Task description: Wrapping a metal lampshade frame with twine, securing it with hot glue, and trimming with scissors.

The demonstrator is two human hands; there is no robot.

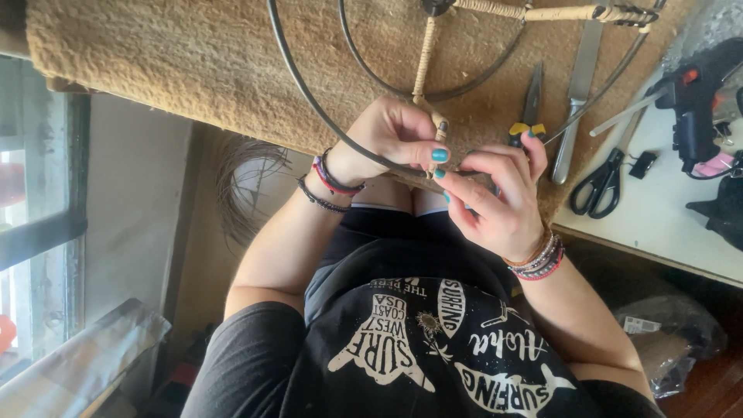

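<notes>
At the centre of the frame the left hand (391, 135) and right hand (495, 193) both pinch the lower end of a cord-wrapped spoke (424, 66) where it meets the dark wire hoop (309, 97). The fingers are closed tight on it. One spoke and the upper bar (557, 13) look wrapped; the hoop seems mostly bare, though much lies outside the frame.

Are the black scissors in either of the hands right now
No, the black scissors lie on the white table, while both hands work the wrapped spoke at the hoop.
</notes>
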